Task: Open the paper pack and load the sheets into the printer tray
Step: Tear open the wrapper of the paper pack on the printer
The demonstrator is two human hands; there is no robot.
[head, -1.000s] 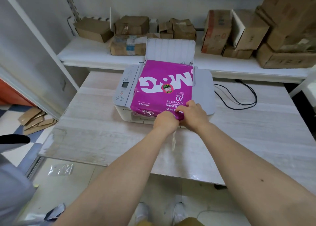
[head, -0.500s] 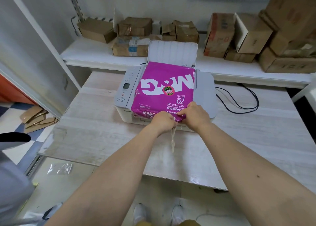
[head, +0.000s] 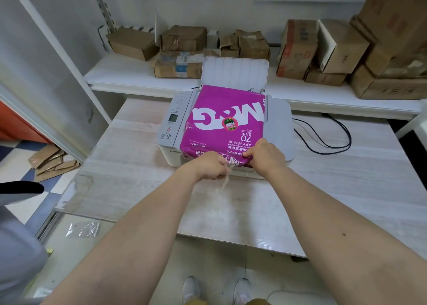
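atop the printer [head: 172, 129], both hands' fingers [head: 248, 153] pinch the paper pack [head: 221, 129].

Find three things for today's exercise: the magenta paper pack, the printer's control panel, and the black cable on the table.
Paper pack [head: 227, 119], head view, on the white logo of its top face.
Control panel [head: 172, 118], head view, on its small screen.
Black cable [head: 332, 145], head view, on the loop's near curve.

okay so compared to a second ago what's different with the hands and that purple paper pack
Very little. The left hand has eased slightly toward the person, drawing the thin clear strip off the near end of the paper pack. The right hand still pins that end. The pack stays on the printer, still wrapped.
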